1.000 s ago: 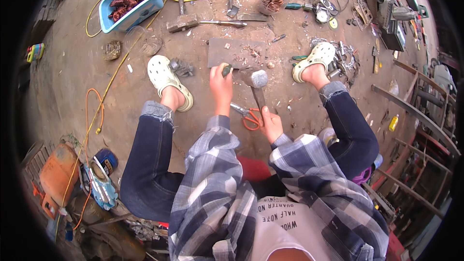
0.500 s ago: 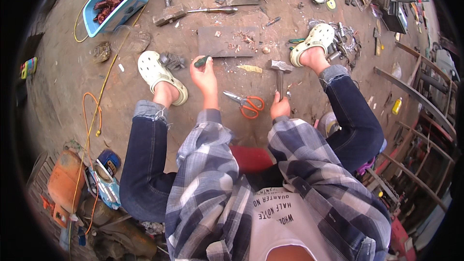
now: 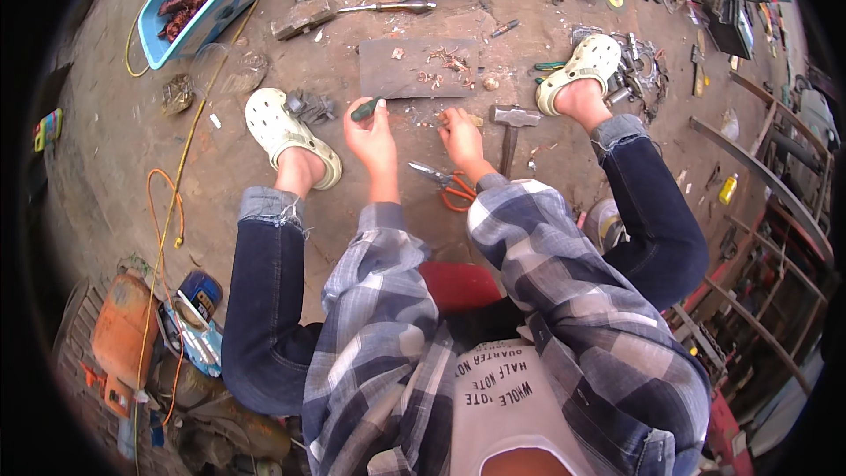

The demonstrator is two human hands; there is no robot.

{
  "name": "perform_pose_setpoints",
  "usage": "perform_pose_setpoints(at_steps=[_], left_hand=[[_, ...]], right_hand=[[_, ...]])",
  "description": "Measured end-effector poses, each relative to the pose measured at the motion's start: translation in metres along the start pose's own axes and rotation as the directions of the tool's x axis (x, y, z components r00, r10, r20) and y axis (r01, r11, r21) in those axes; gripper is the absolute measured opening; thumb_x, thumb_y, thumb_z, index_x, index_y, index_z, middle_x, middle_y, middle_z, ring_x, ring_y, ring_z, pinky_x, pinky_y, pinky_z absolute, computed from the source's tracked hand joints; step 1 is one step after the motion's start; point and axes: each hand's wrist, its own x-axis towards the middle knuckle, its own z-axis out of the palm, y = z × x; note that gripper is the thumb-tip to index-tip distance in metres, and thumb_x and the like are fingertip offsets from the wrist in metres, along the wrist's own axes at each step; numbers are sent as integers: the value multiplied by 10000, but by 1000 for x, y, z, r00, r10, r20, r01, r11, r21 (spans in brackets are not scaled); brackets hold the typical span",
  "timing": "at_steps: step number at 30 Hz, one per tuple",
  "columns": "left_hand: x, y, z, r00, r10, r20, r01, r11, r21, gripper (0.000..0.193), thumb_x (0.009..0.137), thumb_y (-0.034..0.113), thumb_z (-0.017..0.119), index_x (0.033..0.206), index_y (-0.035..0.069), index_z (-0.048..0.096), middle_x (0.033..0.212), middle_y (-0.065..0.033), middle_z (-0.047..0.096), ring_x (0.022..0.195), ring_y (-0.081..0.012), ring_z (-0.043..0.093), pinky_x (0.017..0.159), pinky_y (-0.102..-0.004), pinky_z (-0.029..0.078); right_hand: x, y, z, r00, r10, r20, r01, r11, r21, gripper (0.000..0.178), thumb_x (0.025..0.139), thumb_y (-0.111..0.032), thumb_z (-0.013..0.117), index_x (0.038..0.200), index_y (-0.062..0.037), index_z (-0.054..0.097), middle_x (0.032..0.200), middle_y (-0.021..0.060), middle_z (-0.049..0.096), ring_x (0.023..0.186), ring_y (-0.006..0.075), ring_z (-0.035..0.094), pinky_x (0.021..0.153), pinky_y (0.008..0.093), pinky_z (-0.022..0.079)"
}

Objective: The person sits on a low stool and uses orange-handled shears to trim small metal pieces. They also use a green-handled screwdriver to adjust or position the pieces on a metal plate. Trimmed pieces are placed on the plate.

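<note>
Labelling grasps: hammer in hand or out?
Out: the hammer lies on the floor; the right hand is apart from it and the left hand grips a green handle.

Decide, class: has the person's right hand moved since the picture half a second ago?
Yes: the right hand has released the hammer and moved forward and leftward, nearer the flat grey plate.

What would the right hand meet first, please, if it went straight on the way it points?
Likely the flat plate ahead of the right hand, though the hand's height is unclear.
</note>
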Motion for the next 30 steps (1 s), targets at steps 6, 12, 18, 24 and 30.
perform_pose_setpoints(at_steps=[6,12,18,24,30], left_hand=[[4,8,2,1000,7,1,-7,999,-35,209,828,-44,644,1010,-4,550,897,-47,593,723,-96,579,655,-220,486],[7,22,4,1000,13,-20,-14,998,-57,181,851,-20,639,1009,-4,553,894,-53,609,761,-100,598,671,-217,519],[7,23,4,998,50,-29,-52,996,-72,200,860,-19,627,1033,-15,527,944,-73,606,808,-117,608,725,-226,524],[-8,25,6,1000,25,5,-24,999,-48,215,856,-51,604,1047,-37,506,1004,-89,577,904,-143,606,807,-270,524],[-14,12,6,998,60,-8,-59,997,58,210,864,-35,607,1048,-27,507,1024,-92,583,891,-124,601,770,-238,519]], right_hand=[[7,1,15,1000,21,-23,-22,999,-35,129,761,-39,652,874,-73,600,843,93,617,792,301,625,699,376,507],[-1,-29,-1,984,160,73,-174,818,549,96,781,-21,666,865,-24,620,818,79,630,715,202,643,665,304,511],[29,-89,-18,978,-46,-202,104,951,290,81,771,-43,665,841,-55,627,816,85,610,749,250,616,710,352,486],[65,-89,-4,920,-292,-262,267,955,-128,125,735,-103,686,847,-94,631,799,56,589,836,249,556,757,368,417],[61,-81,-1,920,-288,-265,274,958,-90,123,738,-104,687,848,-101,634,790,42,592,826,243,554,749,364,411]])
